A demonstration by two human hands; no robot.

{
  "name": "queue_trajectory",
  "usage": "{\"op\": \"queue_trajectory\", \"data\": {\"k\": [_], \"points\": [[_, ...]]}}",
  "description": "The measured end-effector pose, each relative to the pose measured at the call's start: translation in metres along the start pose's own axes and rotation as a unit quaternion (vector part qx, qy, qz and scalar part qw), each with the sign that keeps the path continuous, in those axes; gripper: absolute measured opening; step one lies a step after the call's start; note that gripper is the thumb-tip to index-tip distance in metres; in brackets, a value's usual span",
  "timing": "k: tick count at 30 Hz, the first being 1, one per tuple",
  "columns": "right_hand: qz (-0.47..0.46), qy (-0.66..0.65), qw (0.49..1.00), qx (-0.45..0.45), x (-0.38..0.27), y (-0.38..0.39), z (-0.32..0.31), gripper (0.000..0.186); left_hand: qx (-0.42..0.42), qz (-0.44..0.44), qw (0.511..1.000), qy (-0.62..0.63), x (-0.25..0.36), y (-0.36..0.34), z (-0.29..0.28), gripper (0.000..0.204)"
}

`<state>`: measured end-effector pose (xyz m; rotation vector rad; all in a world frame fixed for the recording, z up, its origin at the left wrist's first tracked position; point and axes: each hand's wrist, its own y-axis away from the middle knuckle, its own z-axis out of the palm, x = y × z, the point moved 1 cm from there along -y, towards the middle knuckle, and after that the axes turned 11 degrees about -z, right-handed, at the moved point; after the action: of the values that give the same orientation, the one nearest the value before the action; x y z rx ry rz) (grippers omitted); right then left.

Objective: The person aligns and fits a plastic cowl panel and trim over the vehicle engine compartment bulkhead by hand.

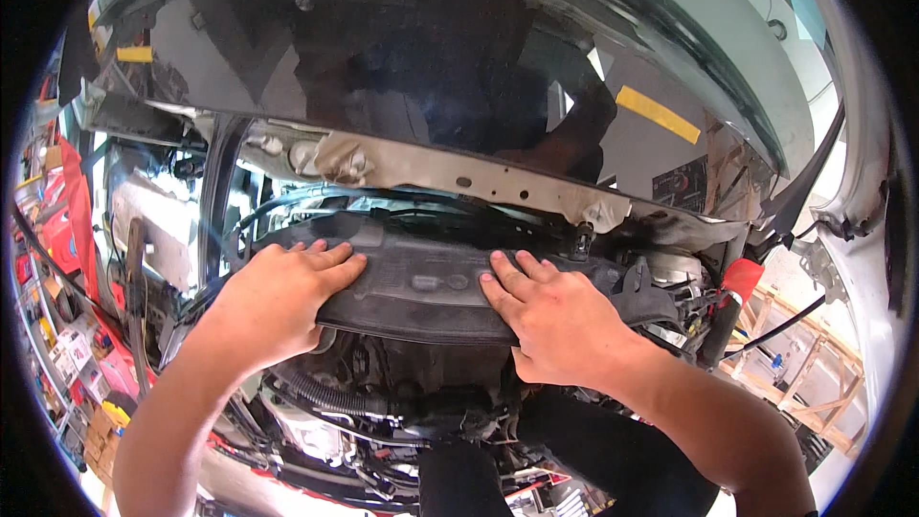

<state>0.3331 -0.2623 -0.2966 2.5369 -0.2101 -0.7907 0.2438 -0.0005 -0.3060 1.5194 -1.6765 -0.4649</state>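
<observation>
A long black plastic panel (421, 280) spans the middle of an open car engine bay, below the dark glass. At its left end my left hand (278, 302) lies over the front edge, fingers on the top face and the thumb side at the edge. My right hand (560, 321) grips the right part in the same way, its fingers on top and its thumb below the front edge. The undersides of both hands are hidden. Just behind the panel runs a beige metal strip (431, 168) with holes in it.
Dark glass (383, 48) with yellow tape strips (659, 114) fills the upper view. A ribbed black hose (330, 394) and wiring lie below the panel. To the right are a red-wrapped end on a black strut (741, 279) and a wooden frame (799, 364). Red-edged shelving stands left.
</observation>
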Motion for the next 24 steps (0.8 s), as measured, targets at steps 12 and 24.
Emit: {"op": "queue_trajectory", "data": {"k": [12,24], "points": [[-0.011,0.087,0.995,0.052,0.006,-0.001,0.005,0.053,0.147,0.004,0.989,0.032,-0.004,-0.004,0.013,0.060],[-0.004,0.145,0.978,0.148,0.002,-0.018,0.005,0.026,0.268,0.045,0.962,-0.018,-0.021,-0.025,0.019,0.027]]}}
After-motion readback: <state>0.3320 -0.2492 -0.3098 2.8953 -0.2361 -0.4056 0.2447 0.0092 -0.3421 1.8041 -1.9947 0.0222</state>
